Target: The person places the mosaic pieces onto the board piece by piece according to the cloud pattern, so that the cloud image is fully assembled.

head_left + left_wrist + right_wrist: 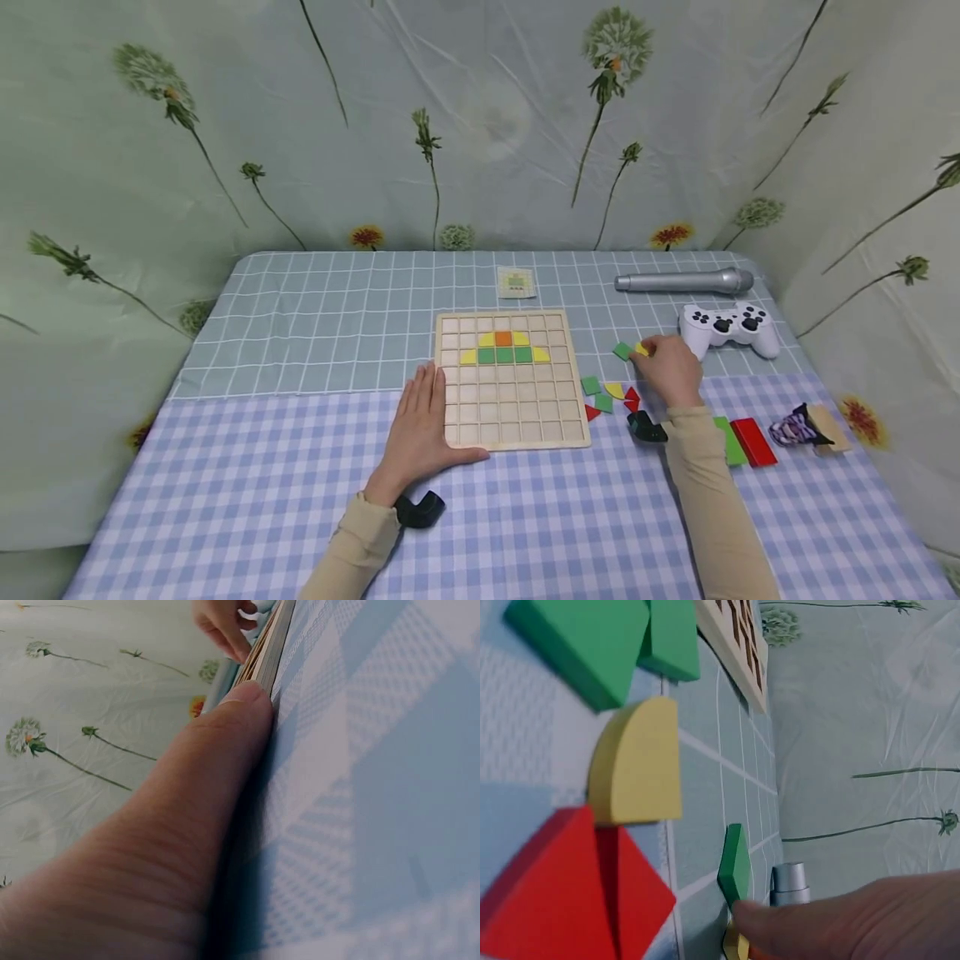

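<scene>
Grid board (502, 403) lay right of left hand (420, 425), table (247, 475) stretched leftward, controller (729, 327) just beyond right hand (672, 371), left fingers straight along board edge, thumb splayed, right fingertips met a yellow piece (642, 348), grip unclear

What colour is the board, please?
The board is pale beige, best seen in the head view.

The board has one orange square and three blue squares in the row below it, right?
Not quite: the three squares are green, not blue. The head view shows them on the board, in the row below the one orange square.
</scene>
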### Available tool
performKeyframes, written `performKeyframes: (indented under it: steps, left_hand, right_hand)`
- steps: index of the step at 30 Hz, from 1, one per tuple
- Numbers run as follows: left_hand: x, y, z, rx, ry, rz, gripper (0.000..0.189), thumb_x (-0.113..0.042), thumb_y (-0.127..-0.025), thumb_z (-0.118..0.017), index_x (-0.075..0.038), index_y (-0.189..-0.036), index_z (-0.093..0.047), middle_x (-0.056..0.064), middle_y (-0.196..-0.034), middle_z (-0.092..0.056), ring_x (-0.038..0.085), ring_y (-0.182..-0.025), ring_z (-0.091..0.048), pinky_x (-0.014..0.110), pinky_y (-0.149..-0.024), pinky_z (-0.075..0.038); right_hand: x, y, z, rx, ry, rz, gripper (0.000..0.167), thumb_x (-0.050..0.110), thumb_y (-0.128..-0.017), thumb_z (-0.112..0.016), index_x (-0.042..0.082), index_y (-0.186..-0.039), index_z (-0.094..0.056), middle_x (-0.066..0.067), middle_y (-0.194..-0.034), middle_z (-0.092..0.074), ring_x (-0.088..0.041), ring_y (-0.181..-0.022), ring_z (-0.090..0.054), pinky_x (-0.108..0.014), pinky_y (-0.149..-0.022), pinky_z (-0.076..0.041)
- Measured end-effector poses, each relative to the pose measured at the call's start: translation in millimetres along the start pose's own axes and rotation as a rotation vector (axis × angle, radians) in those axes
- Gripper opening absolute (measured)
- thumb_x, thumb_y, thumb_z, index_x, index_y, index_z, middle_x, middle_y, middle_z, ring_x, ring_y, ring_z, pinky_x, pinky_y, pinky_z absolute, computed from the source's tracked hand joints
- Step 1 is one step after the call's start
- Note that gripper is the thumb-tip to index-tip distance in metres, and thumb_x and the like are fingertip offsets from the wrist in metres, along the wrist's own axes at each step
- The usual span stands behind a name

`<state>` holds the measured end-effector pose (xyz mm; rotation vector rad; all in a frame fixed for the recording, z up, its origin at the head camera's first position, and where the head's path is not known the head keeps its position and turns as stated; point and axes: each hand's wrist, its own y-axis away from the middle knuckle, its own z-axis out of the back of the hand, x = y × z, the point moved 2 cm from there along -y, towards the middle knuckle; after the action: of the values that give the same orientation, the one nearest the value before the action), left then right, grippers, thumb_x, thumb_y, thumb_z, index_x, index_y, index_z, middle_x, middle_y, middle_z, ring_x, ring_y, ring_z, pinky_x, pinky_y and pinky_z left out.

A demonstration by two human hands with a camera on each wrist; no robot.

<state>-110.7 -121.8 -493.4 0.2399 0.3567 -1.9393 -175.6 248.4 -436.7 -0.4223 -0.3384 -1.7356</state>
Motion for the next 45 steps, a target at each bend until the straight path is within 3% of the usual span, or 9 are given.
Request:
performKeyframes:
  steps: [5,9,16,24,28,37,45]
  left_hand:
    - [-1.1,0.1,-0.1,-0.001,-0.007,-0.002,0.133,-0.082,-0.063,-0.06,0.006,-0.149,-0.009,0.022,-0.155,-0.006,0.032,-0.143,0.0,0.042,-0.114,-0.002]
    - [-1.7,0.7,0.5,-0.004,-0.009,-0.004,0.133,-0.081,-0.063,-0.061,0.007,-0.148,-0.01,0.023,-0.155,-0.007,0.033,-0.142,-0.002,0.043,-0.114,-0.004]
    - [-2.2,-0.2,0.2,-0.005,-0.016,0.001,0.132,-0.08,-0.063,-0.061,0.006,-0.149,-0.009,0.022,-0.155,-0.006,0.033,-0.142,-0.001,0.043,-0.114,-0.003]
    - [-2.4,-0.4,-0.5,-0.001,-0.009,0.001,0.132,-0.08,-0.064,-0.061,0.007,-0.148,-0.01,0.023,-0.155,-0.007,0.033,-0.142,-0.002,0.043,-0.114,-0.003]
    - [-1.5,-0.5,-0.9,-0.004,-0.021,0.002,0.132,-0.081,-0.064,-0.06,0.007,-0.149,-0.01,0.022,-0.155,-0.007,0.032,-0.143,-0.001,0.042,-0.114,-0.002]
    - [-2.2,-0.7,1.3,-0.002,-0.017,0.004,0.131,-0.079,-0.064,-0.062,0.007,-0.148,-0.01,0.023,-0.155,-0.008,0.033,-0.142,-0.001,0.042,-0.114,-0.003]
    - [-3.8,-0.5,2.4,-0.007,-0.026,0.004,0.132,-0.081,-0.063,-0.061,0.008,-0.148,-0.012,0.024,-0.154,-0.009,0.034,-0.142,-0.004,0.043,-0.114,-0.004]
  right_hand:
    - [-2.9,1.3,-0.6,0.014,0.004,-0.037,0.028,0.012,-0.084,-0.066,-0.008,-0.104,-0.066,-0.026,-0.102,-0.061,-0.042,-0.091,-0.058,-0.053,-0.067,-0.047]
    - [-5.3,3.8,0.1,0.006,0.002,-0.027,0.028,0.014,-0.083,-0.067,-0.006,-0.103,-0.065,-0.023,-0.096,-0.06,-0.039,-0.086,-0.057,-0.054,-0.064,-0.045]
    - [-7.2,3.2,0.0,-0.027,-0.017,-0.009,0.019,0.014,-0.082,-0.068,0.001,-0.094,-0.061,-0.011,-0.079,-0.059,-0.034,-0.069,-0.056,-0.048,-0.055,-0.042]
    - [0.2,8.4,-4.2,-0.094,-0.076,0.002,0.015,0.013,-0.084,-0.065,0.002,-0.091,-0.058,-0.012,-0.08,-0.059,-0.03,-0.065,-0.053,-0.039,-0.051,-0.038]
    - [19.2,12.8,-11.8,-0.101,-0.17,0.104,0.016,0.013,-0.084,-0.067,0.002,-0.09,-0.059,-0.014,-0.081,-0.061,-0.025,-0.058,-0.05,-0.033,-0.046,-0.036]
    - [82.8,22.6,-41.7,0.013,-0.351,0.3,0.017,0.017,-0.078,-0.079,0.007,-0.082,-0.066,-0.006,-0.077,-0.065,-0.018,-0.056,-0.049,-0.03,-0.051,-0.038]
    - [130.8,29.6,-74.2,0.169,-0.42,0.348,0.015,0.02,-0.078,-0.079,0.011,-0.078,-0.068,0.004,-0.073,-0.065,-0.013,-0.064,-0.055,-0.03,-0.057,-0.043]
